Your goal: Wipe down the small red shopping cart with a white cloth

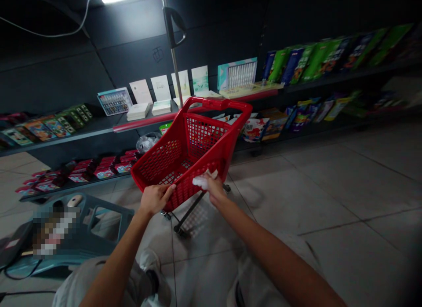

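Note:
A red plastic shopping cart on small wheels stands tilted on the tiled floor in front of me. My left hand is closed on the near rim of the basket. My right hand presses a crumpled white cloth against the near wall of the basket, fingers closed round it. The cart's inside looks bare. Both forearms reach up from the bottom of the view, over my knees.
Dark shelves along the wall carry books, cards, paint sets and boxed goods. A metal pole rises behind the cart. A blue-grey plastic basket lies on the floor at the left. Open tiled floor stretches to the right.

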The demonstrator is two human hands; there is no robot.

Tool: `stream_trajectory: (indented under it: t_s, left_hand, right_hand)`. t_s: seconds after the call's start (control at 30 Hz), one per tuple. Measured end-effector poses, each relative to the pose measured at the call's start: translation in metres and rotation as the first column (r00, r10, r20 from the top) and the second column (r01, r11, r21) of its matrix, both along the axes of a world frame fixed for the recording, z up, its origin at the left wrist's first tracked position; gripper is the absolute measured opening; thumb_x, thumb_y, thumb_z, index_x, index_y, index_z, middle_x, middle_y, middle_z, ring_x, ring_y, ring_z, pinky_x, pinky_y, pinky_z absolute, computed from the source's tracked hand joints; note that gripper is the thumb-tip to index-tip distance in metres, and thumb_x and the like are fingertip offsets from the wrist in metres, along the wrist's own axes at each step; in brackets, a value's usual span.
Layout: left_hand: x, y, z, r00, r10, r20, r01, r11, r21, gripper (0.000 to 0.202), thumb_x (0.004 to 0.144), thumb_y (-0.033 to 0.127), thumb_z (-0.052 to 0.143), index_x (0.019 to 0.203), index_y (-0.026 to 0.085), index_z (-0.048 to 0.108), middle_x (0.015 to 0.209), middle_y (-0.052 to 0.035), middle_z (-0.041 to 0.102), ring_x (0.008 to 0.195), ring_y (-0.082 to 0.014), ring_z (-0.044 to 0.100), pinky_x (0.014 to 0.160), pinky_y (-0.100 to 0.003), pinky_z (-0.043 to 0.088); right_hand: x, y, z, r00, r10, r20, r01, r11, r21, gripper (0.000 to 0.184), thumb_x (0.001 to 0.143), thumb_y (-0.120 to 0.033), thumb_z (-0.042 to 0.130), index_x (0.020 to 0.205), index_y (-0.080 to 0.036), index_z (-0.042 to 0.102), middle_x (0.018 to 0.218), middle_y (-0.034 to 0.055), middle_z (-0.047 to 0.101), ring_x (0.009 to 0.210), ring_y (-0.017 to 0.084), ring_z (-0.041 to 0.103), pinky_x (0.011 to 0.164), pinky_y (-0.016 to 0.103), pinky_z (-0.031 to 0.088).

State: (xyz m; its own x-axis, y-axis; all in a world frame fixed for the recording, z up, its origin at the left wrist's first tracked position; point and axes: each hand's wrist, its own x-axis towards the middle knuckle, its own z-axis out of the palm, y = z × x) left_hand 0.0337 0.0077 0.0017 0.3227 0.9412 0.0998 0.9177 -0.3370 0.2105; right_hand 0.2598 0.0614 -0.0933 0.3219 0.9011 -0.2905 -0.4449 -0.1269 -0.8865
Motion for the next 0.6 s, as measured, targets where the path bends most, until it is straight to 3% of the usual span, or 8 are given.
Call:
stream_trajectory:
  t_s: [0.07, 0.1, 0.17, 0.23, 0.3, 0.4, 0.5, 0.6]
  left_hand:
    - [0.000, 0.000, 0.000, 0.999, 0.000, -0.035, 0.001, 1.000, 0.014, 0.065, 0.103, 0.063, 0.032, 0.073, 0.022, 0.071, 0.071, -0.0068, 0.073, 0.066, -0.0173, 0.064, 0.061, -0.028, 0.032]
    - [-0.001, 0.000, -0.001, 0.999, 0.000, -0.054, 0.001, 1.000, 0.025, 0.064, 0.102, 0.065, 0.034, 0.071, 0.021, 0.070, 0.069, -0.0068, 0.072, 0.064, -0.0176, 0.063, 0.061, -0.028, 0.031]
    - [-0.002, 0.001, -0.002, 0.997, -0.004, -0.082, 0.007, 0.999, 0.046, 0.061, 0.100, 0.066, 0.038, 0.072, 0.021, 0.069, 0.070, -0.0071, 0.072, 0.065, -0.0182, 0.064, 0.062, -0.029, 0.032]
    - [-0.004, 0.002, -0.004, 0.996, -0.016, -0.091, 0.021, 0.998, 0.051, 0.059, 0.100, 0.065, 0.039, 0.075, 0.021, 0.070, 0.073, -0.0079, 0.074, 0.067, -0.0185, 0.065, 0.063, -0.029, 0.034]
    - [-0.006, 0.003, -0.005, 0.997, -0.038, -0.073, 0.041, 0.998, 0.043, 0.056, 0.101, 0.063, 0.040, 0.081, 0.022, 0.073, 0.076, -0.0082, 0.075, 0.070, -0.0186, 0.067, 0.065, -0.028, 0.037]
    - [-0.009, 0.005, -0.005, 0.997, -0.059, -0.056, 0.061, 0.998, 0.028, 0.048, 0.101, 0.057, 0.044, 0.091, 0.023, 0.076, 0.077, -0.0078, 0.076, 0.073, -0.0189, 0.068, 0.067, -0.027, 0.040]
    - [-0.014, 0.008, -0.007, 0.990, -0.012, -0.138, 0.014, 1.000, 0.014, 0.040, 0.096, 0.051, 0.054, 0.088, 0.020, 0.077, 0.080, -0.0108, 0.077, 0.077, -0.0220, 0.070, 0.070, -0.029, 0.042]
    - [-0.021, 0.013, -0.011, 0.979, 0.007, -0.202, -0.004, 1.000, 0.013, 0.031, 0.093, 0.043, 0.060, 0.091, 0.017, 0.078, 0.096, -0.0141, 0.079, 0.088, -0.0249, 0.072, 0.074, -0.030, 0.045]
  right_hand:
    - [0.028, 0.011, 0.025, 0.956, -0.161, 0.246, 0.128, 0.981, 0.143, 0.041, 0.075, -0.037, 0.065, 0.111, -0.017, 0.065, 0.109, 0.0082, 0.073, 0.094, 0.021, 0.070, 0.084, 0.031, 0.057]
    - [0.039, 0.013, 0.039, 0.894, -0.226, 0.388, 0.139, 0.961, 0.239, 0.042, 0.079, -0.038, 0.063, 0.115, -0.017, 0.065, 0.113, 0.0092, 0.073, 0.100, 0.023, 0.069, 0.090, 0.034, 0.056]
    - [0.053, 0.010, 0.066, 0.697, -0.317, 0.644, 0.025, 0.908, 0.419, 0.040, 0.087, -0.037, 0.059, 0.120, -0.017, 0.066, 0.120, 0.0119, 0.070, 0.112, 0.026, 0.064, 0.102, 0.039, 0.050]
    - [0.053, 0.000, 0.092, 0.483, -0.339, 0.807, -0.220, 0.846, 0.486, 0.034, 0.091, -0.030, 0.056, 0.120, -0.017, 0.068, 0.123, 0.0136, 0.068, 0.119, 0.027, 0.058, 0.109, 0.041, 0.043]
    - [0.040, -0.009, 0.112, 0.299, -0.299, 0.906, -0.486, 0.769, 0.415, 0.032, 0.090, -0.021, 0.057, 0.119, -0.017, 0.070, 0.124, 0.0132, 0.068, 0.121, 0.027, 0.055, 0.109, 0.041, 0.041]
    - [0.002, -0.017, 0.131, 0.031, -0.209, 0.978, -0.763, 0.627, 0.158, 0.029, 0.087, -0.016, 0.059, 0.113, -0.019, 0.072, 0.120, 0.0103, 0.072, 0.114, 0.026, 0.059, 0.103, 0.039, 0.041]
    - [-0.042, -0.018, 0.141, -0.174, -0.153, 0.973, -0.872, 0.483, -0.080, 0.023, 0.092, -0.020, 0.055, 0.106, -0.019, 0.073, 0.109, 0.0099, 0.075, 0.103, 0.025, 0.067, 0.095, 0.038, 0.044]
    - [-0.076, -0.015, 0.148, -0.327, -0.091, 0.941, -0.854, 0.455, -0.253, 0.032, 0.098, -0.027, 0.047, 0.113, -0.016, 0.072, 0.108, 0.0151, 0.077, 0.099, 0.028, 0.072, 0.086, 0.038, 0.050]
